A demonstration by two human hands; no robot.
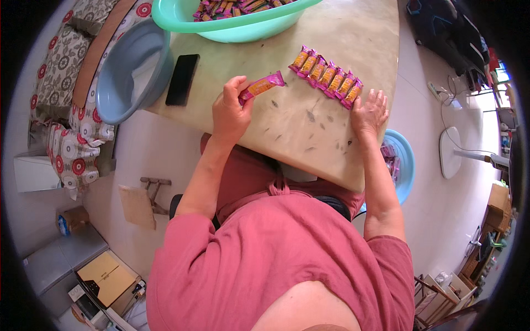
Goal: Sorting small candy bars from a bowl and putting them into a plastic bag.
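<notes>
Between the thumb and fingers of my left hand (232, 109) is a small pink-and-orange wrapped snack packet (261, 86), held just above the table (290, 124). Several similar packets (327, 77) lie side by side in a slanting row on the tabletop. At the row's right end rests my right hand (370, 112), palm down with its fingers spread, its thumb beside the last packet. Beyond my hands stands a green plastic basin (248, 31) with many of these packets in it.
A black smartphone (182, 80) lies near the table's left edge, beside a grey-blue basin (105, 89). Below the right edge, a light-blue basin (405, 165) holds packaged items. A small wooden stool (138, 207) stands on the floor at left, and a white stand base (449, 153) at right.
</notes>
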